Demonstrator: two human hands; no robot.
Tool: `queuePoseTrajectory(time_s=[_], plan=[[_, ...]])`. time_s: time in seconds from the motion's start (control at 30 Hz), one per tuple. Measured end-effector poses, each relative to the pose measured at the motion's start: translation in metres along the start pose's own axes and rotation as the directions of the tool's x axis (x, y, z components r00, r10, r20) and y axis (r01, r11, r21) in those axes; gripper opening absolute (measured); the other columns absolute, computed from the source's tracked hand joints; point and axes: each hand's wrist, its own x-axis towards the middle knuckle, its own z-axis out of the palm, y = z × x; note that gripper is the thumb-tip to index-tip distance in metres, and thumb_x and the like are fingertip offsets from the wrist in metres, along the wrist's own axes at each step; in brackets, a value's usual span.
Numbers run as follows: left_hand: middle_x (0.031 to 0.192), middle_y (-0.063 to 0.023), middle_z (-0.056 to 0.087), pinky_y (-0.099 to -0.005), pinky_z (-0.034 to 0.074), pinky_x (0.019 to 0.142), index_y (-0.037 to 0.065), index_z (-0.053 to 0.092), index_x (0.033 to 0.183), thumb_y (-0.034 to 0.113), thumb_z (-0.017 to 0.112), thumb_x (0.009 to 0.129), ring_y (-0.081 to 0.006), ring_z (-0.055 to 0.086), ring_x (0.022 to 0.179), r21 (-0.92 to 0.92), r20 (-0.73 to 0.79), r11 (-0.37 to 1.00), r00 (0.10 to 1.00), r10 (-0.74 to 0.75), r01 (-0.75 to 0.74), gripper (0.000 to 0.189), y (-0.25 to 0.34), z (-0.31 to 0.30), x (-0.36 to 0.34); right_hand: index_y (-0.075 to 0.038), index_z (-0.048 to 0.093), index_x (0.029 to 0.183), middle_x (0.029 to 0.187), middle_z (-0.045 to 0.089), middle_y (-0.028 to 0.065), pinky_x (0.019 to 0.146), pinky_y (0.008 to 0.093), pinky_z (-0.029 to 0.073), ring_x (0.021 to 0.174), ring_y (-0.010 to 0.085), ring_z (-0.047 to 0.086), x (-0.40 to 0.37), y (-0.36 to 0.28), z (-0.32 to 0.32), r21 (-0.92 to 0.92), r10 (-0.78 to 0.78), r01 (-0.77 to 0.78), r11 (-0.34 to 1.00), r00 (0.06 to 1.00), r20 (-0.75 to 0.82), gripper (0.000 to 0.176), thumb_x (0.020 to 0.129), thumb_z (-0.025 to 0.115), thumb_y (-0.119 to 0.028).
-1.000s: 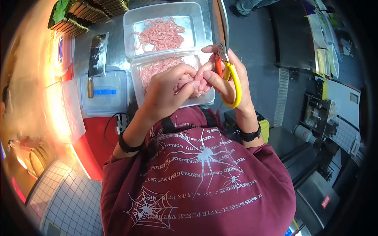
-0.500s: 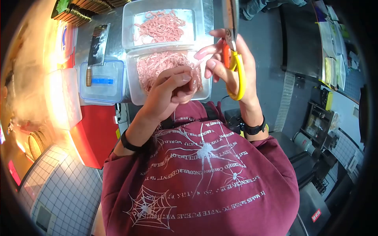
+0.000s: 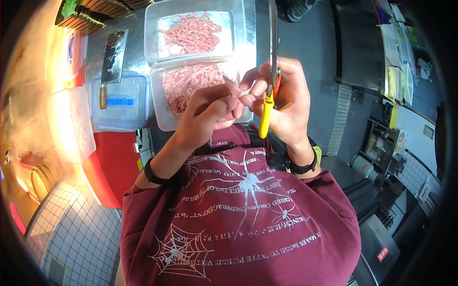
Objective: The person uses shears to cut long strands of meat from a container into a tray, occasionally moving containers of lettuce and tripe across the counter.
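My left hand [image 3: 205, 112] is closed, its fingers pinching a pale, wet strip of raw intestine [image 3: 232, 87] whose tip sticks up. Across from it, my right hand [image 3: 292, 97] carries scissors [image 3: 266, 117] with yellow and red handles, blades pointing away from me. The thumb and fingertips of that hand also meet the strip beside my left fingers. Both hands hover at the front edge of a clear plastic tub [image 3: 159, 112] full of long pink strands [image 3: 191, 81]. Behind it, a second tub [image 3: 150, 33] holds a smaller heap of similar strands [image 3: 193, 35].
A cleaver [image 3: 113, 59] with a wooden handle lies partly over a blue-rimmed lidded box [image 3: 136, 114] on the metal counter [image 3: 136, 28]. Further left stand a cloudy plastic tub [image 3: 78, 124] and a red surface [image 3: 102, 162]. Shelving [image 3: 386, 138] is on the right.
My right hand has moved left and down, bringing its fingertips to the strip at my left hand. The scissors have turned more edge-on. My view has shifted slightly.
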Motion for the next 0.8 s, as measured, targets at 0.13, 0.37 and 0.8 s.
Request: queuePoseTrajectory(time_s=[0.13, 0.37, 0.8], plan=[[0.073, -0.0020, 0.051, -0.0191, 0.027, 0.049, -0.001, 0.054, 0.088, 0.012, 0.046, 0.092, -0.0033, 0.035, 0.056, 0.112, -0.012, 0.992, 0.998, 0.062, -0.060, 0.015, 0.003, 0.005, -0.002, 0.000, 0.041, 0.118, 0.092, 0.057, 0.0111, 0.064, 0.0215, 0.048, 0.076, 0.0114, 0.060, 0.003, 0.000, -0.002, -0.284, -0.130, 0.131, 0.950, 0.991, 0.024, 0.053, 0.074, 0.070, 0.011], [0.072, 0.0004, 0.054, -0.0240, 0.038, 0.061, -0.005, 0.059, 0.092, 0.007, 0.047, 0.089, -0.0064, 0.046, 0.068, 0.426, -0.142, 0.904, 0.989, 0.039, 0.025, 0.017, 0.019, 0.014, -0.008, -0.001, 0.048, 0.115, 0.098, 0.059, 0.0095, 0.073, 0.0260, 0.049, 0.084, 0.0152, 0.060, 0.002, -0.011, 0.004, -0.437, -0.101, 0.107, 0.893, 0.994, 0.038, 0.049, 0.070, 0.067, 0.008], [0.089, -0.0109, 0.065, -0.0335, 0.048, 0.072, -0.001, 0.063, 0.100, 0.008, 0.065, 0.084, -0.0243, 0.063, 0.082, 0.889, 0.184, 0.312, 0.886, 0.426, -0.335, 0.019, 0.006, 0.005, -0.021, -0.005, 0.058, 0.106, 0.088, 0.063, 0.0068, 0.060, 0.0273, 0.051, 0.068, 0.0171, 0.061, 0.007, -0.020, 0.001, -0.510, -0.192, 0.311, 0.802, 0.942, 0.274, 0.043, 0.065, 0.068, 0.003]])
